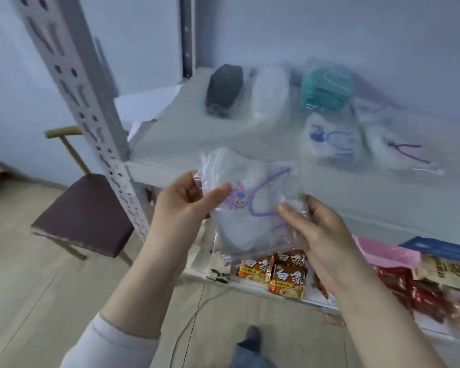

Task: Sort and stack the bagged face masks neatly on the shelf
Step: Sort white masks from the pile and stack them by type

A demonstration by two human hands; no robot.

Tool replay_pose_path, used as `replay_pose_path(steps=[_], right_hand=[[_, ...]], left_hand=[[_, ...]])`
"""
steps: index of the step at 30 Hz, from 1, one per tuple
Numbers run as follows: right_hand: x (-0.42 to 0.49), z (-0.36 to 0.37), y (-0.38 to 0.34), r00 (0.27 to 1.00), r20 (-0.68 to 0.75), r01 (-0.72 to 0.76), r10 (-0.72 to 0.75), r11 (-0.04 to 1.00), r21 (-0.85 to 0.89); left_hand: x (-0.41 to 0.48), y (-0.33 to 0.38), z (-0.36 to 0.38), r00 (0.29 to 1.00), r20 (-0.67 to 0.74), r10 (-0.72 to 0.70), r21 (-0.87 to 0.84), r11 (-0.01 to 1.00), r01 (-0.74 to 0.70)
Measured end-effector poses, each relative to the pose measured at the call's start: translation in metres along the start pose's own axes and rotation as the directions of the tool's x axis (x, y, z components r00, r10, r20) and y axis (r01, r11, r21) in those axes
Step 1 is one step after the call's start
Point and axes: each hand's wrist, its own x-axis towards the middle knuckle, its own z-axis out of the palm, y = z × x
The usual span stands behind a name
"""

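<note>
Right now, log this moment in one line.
left hand: holds bagged mask | right hand: holds it too | shelf: not yet placed

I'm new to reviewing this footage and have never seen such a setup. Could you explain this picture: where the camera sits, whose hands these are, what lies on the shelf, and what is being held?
No machine here: a person wears one wide-angle camera on the head, looking down at their own hands. The left hand and right hand hold a clear bagged mask, white with a purple cartoon print, before the shelf. On the shelf lie more bagged masks: a dark grey pack, a white pack, a teal pack, and nearer, a blue-printed mask and a purple-strapped mask. Snack packets sit on the level below.
</note>
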Motion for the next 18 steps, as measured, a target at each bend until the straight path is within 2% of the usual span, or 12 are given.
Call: replay_pose_path(steps=[4,9,13,18], right_hand=[[0.012,-0.053,-0.013,0.983,-0.18,0.021,-0.022,1.0,-0.01],[0.035,-0.121,-0.032,0.964,-0.248,0.088,-0.098,0.995,-0.049],[0.059,-0.172,-0.049,0.952,-0.289,0.077,-0.097,0.994,-0.08],[0.117,-0.225,-0.082,0.9,-0.414,0.108,-0.135,0.99,-0.088]], left_hand=[[0.034,0.005,0.069,0.989,0.144,0.027,0.056,0.998,-0.036],[0.071,0.003,0.147,0.982,0.179,0.065,0.168,0.981,-0.096],[0.097,0.007,0.203,0.978,0.2,0.065,0.218,0.97,-0.109],[0.159,0.026,0.277,0.95,0.278,0.142,0.358,0.902,-0.24]])
